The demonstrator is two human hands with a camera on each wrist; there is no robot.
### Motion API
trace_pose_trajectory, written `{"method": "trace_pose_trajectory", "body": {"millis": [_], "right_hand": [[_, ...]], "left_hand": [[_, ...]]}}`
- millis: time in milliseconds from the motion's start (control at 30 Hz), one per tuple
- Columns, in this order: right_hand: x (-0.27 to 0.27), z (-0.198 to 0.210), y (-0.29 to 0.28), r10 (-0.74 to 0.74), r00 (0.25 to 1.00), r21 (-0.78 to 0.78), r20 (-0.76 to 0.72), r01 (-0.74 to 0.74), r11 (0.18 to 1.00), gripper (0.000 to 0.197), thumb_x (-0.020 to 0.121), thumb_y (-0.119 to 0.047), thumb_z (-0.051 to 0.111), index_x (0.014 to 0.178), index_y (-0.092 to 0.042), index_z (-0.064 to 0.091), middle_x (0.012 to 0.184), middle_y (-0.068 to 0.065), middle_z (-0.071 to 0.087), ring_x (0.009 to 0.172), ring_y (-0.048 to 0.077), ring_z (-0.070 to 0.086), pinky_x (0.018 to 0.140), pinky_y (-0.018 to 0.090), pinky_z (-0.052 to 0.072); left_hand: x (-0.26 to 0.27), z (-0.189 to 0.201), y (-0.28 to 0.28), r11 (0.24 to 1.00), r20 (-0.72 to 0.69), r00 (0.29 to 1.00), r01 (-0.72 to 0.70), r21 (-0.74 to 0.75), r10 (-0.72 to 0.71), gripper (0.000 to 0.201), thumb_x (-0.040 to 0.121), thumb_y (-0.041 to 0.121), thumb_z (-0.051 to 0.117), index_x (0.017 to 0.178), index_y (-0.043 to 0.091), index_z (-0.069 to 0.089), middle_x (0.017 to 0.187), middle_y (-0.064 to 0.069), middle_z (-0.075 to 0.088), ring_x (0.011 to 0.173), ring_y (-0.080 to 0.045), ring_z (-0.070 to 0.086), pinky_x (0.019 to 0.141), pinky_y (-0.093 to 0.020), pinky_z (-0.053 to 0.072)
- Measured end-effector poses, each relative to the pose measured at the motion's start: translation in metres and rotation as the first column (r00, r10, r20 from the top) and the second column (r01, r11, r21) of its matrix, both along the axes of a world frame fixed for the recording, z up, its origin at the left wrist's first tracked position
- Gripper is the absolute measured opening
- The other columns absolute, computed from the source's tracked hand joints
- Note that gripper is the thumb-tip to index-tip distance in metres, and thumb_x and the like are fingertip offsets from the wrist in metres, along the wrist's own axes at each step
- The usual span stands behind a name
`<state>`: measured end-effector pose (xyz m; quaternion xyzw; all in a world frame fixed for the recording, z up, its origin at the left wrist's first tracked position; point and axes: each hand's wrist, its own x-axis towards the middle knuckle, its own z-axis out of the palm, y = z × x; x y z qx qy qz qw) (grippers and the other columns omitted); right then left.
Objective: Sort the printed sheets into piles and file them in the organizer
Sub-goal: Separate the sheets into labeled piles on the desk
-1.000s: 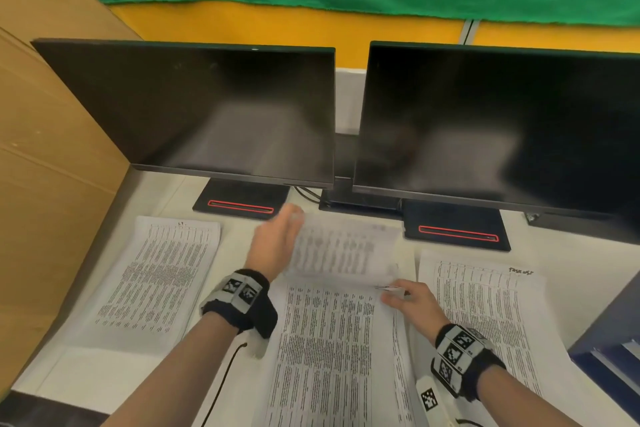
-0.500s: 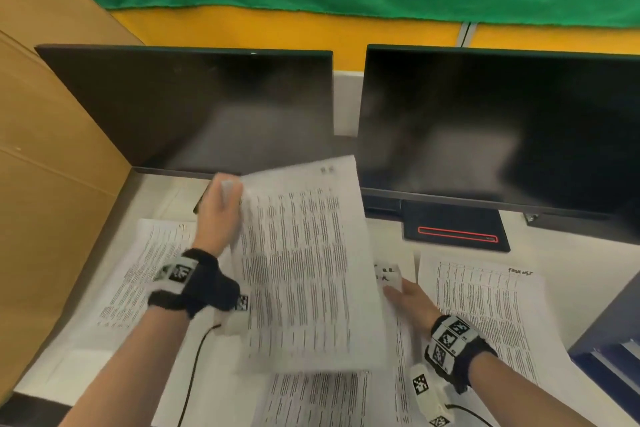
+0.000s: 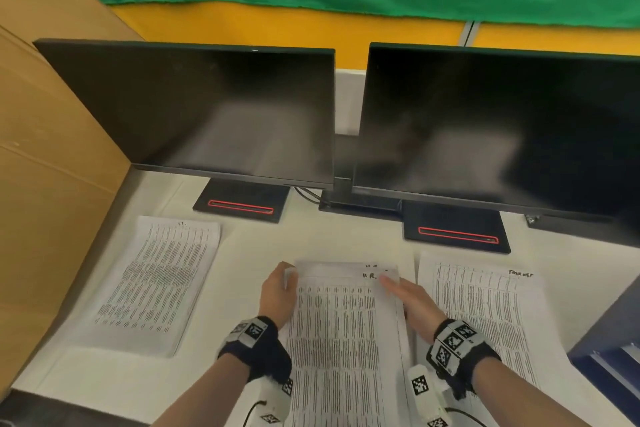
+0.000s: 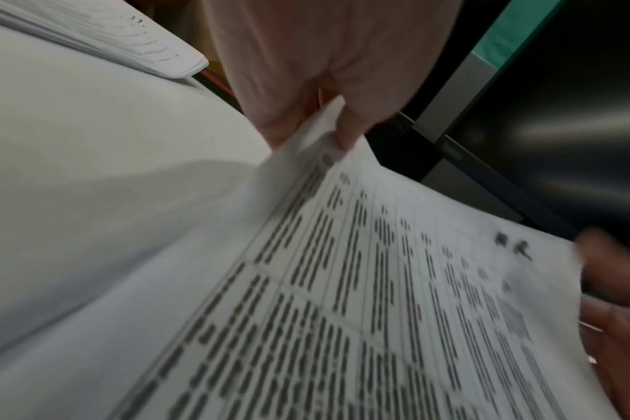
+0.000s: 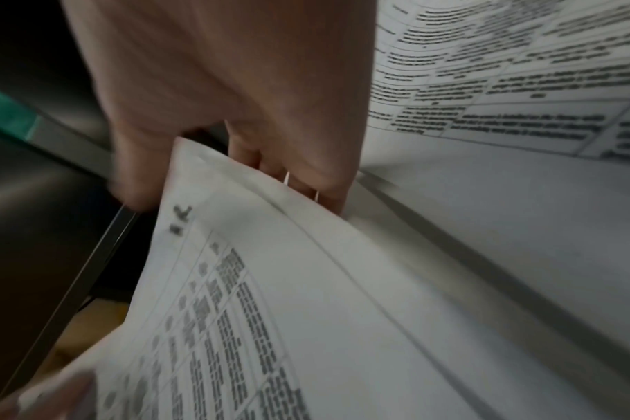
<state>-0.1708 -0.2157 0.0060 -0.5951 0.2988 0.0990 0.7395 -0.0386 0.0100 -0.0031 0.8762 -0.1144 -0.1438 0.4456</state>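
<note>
Three piles of printed sheets lie on the white desk: a left pile [image 3: 156, 288], a middle pile [image 3: 346, 374] and a right pile [image 3: 485, 315]. The top printed sheet [image 3: 339, 305] of the middle pile bears a handwritten "HR" mark. My left hand [image 3: 277, 295] pinches its top left corner, seen close in the left wrist view [image 4: 306, 71]. My right hand [image 3: 412, 298] holds its top right corner, thumb on top and fingers [image 5: 306, 182] behind the edge. The sheet [image 5: 306, 312] curves up slightly off the pile. A dark blue organizer [image 3: 606, 333] shows at the right edge.
Two dark monitors [image 3: 207, 114] [image 3: 502, 135] stand close behind the piles on black bases [image 3: 242, 201] [image 3: 453, 229]. A brown cardboard wall [image 3: 52, 166] closes the left side. Bare desk [image 3: 249, 246] lies between the left and middle piles.
Half a second ago my left hand held a sheet raised and tilted over the desk. No sheet is raised now; both hands hold the top corners of a sheet low on the middle pile.
</note>
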Motion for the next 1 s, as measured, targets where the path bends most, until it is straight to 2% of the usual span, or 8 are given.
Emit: {"method": "trace_pose_trajectory", "body": {"millis": [133, 267, 333, 433, 533, 767, 867, 1000], "right_hand": [[-0.001, -0.001, -0.001, -0.004, 0.998, -0.23, 0.059, 0.017, 0.973, 0.017, 0.078, -0.006, 0.07, 0.095, -0.004, 0.072, 0.095, 0.014, 0.073, 0.092, 0.031, 0.068, 0.091, 0.043, 0.052], [-0.001, 0.0, -0.003, 0.112, 0.991, -0.383, 0.074, -0.076, 0.921, 0.017, 0.078, 0.003, 0.067, 0.083, -0.01, 0.077, 0.085, 0.002, 0.074, 0.085, 0.006, 0.064, 0.08, 0.014, 0.044], [-0.002, 0.004, -0.001, 0.167, 0.983, -0.421, 0.071, -0.122, 0.899, 0.022, 0.077, 0.006, 0.067, 0.078, -0.013, 0.077, 0.079, -0.005, 0.073, 0.077, -0.004, 0.063, 0.076, 0.008, 0.043], [-0.004, 0.003, 0.0, 0.184, 0.98, -0.459, 0.077, -0.129, 0.879, 0.026, 0.077, 0.006, 0.067, 0.075, -0.018, 0.077, 0.075, -0.009, 0.073, 0.076, -0.007, 0.063, 0.077, 0.011, 0.042], [-0.006, 0.0, 0.0, 0.161, 0.983, -0.472, 0.093, -0.099, 0.876, 0.027, 0.076, 0.006, 0.068, 0.075, -0.019, 0.078, 0.08, -0.005, 0.075, 0.085, 0.004, 0.066, 0.083, 0.016, 0.044], [-0.006, 0.0, 0.003, 0.145, 0.986, -0.48, 0.086, -0.087, 0.873, 0.019, 0.08, -0.002, 0.068, 0.083, -0.018, 0.077, 0.084, 0.0, 0.073, 0.087, 0.014, 0.063, 0.079, 0.02, 0.044], [-0.005, -0.003, 0.003, 0.144, 0.987, -0.478, 0.075, -0.091, 0.873, 0.015, 0.08, -0.006, 0.069, 0.084, -0.019, 0.077, 0.084, 0.009, 0.073, 0.08, 0.024, 0.061, 0.081, 0.03, 0.047], [-0.007, -0.003, 0.004, 0.114, 0.991, -0.452, 0.068, -0.071, 0.889, 0.012, 0.081, -0.01, 0.069, 0.086, -0.021, 0.073, 0.09, 0.003, 0.069, 0.083, 0.02, 0.059, 0.08, 0.026, 0.045]], "left_hand": [[0.016, 0.006, -0.003, 0.992, -0.019, 0.993, -0.12, -0.048, 0.119, 0.028, 0.098, 0.025, 0.038, 0.094, 0.01, 0.062, 0.1, -0.008, 0.051, 0.096, -0.023, 0.048, 0.086, -0.03, 0.034], [0.046, 0.014, 0.001, 0.994, 0.008, 0.996, -0.093, -0.055, 0.094, 0.028, 0.094, 0.019, 0.033, 0.088, 0.017, 0.061, 0.105, -0.01, 0.057, 0.099, -0.021, 0.045, 0.084, -0.03, 0.032], [0.055, 0.018, -0.001, 1.0, -0.077, 0.997, 0.009, -0.021, -0.01, 0.03, 0.095, 0.017, 0.037, 0.088, 0.02, 0.065, 0.108, -0.01, 0.059, 0.1, -0.023, 0.052, 0.081, -0.027, 0.035], [0.059, 0.02, -0.008, 0.931, -0.139, 0.949, 0.305, 0.2, -0.282, 0.03, 0.096, 0.016, 0.039, 0.104, 0.017, 0.067, 0.116, -0.01, 0.052, 0.106, -0.024, 0.053, 0.085, -0.026, 0.039], [0.057, 0.018, -0.013, 0.794, -0.123, 0.889, 0.45, 0.409, -0.441, 0.032, 0.096, 0.014, 0.037, 0.116, 0.015, 0.062, 0.12, -0.013, 0.048, 0.109, -0.029, 0.053, 0.095, -0.035, 0.044], [0.053, 0.024, -0.012, 0.805, 0.118, 0.889, 0.336, 0.489, -0.442, 0.023, 0.081, 0.018, 0.063, 0.102, 0.022, 0.055, 0.096, 0.001, 0.06, 0.089, -0.018, 0.054, 0.08, -0.03, 0.045], [0.05, 0.028, -0.014, 0.778, 0.132, 0.86, 0.367, 0.511, -0.493, 0.011, 0.083, 0.017, 0.06, 0.094, 0.016, 0.057, 0.093, -0.002, 0.064, 0.085, -0.02, 0.056, 0.073, -0.026, 0.041], [0.047, 0.023, -0.011, 0.786, 0.145, 0.853, 0.379, 0.489, -0.502, 0.011, 0.088, 0.017, 0.055, 0.091, 0.013, 0.064, 0.094, -0.002, 0.067, 0.079, -0.014, 0.05, 0.072, -0.021, 0.037]]}}
